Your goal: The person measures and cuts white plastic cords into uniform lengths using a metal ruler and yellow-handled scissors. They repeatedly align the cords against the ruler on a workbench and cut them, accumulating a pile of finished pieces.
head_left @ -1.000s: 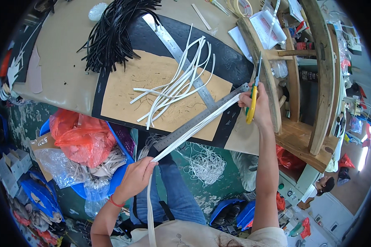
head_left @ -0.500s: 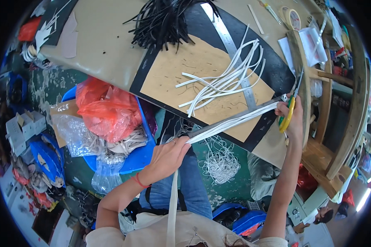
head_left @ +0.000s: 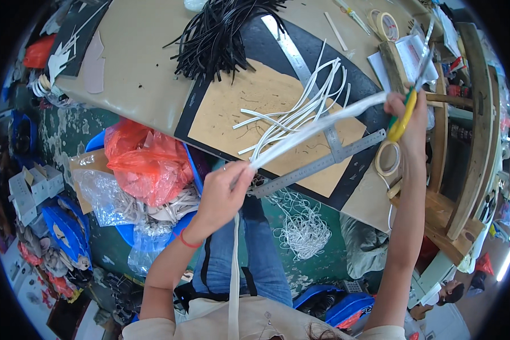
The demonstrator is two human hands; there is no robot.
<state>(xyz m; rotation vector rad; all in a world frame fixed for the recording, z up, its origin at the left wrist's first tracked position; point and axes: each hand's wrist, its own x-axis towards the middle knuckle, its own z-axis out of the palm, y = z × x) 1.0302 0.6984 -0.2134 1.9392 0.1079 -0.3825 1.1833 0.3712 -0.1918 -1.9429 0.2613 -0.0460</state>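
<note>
Head view: long flat white strips (head_left: 348, 111) — stretched above tan rectangular sheet (head_left: 221, 107)
Left hand (head_left: 224, 190): closed around them
Right hand (head_left: 418, 120): pinching far end, gripping yellow-and-green-handled steel scissors (head_left: 402, 122)
Tension: I'd keep it even

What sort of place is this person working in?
Probably a small workshop or factory floor: black strips are heaped on the worktable, steel rulers lie across a dark board, and the person's right hand holds scissors.

One wide fisheye view looks steeply downward from head height. Both hands (head_left: 225, 191) and the tabletop (head_left: 136, 68) lie close below.
</note>
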